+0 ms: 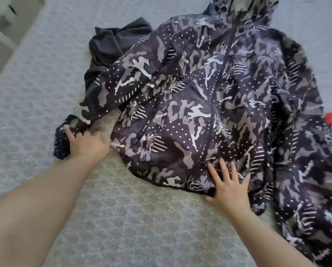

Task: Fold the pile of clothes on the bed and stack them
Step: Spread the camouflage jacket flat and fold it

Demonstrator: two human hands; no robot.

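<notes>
Camouflage jacket (209, 105), spread for folding: right hand (228, 187) flat, anchoring hem; left hand (86, 143) grips its sleeve cuff.

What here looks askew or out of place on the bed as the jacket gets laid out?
The patterned jacket lies rumpled, its left sleeve bunched near the left hand. A dark grey garment is crumpled partly under its shoulder. The right hand presses the hem flat. Nothing looks damaged.

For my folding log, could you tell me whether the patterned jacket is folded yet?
Not yet: the jacket lies spread on the bed, zipper up.
</notes>
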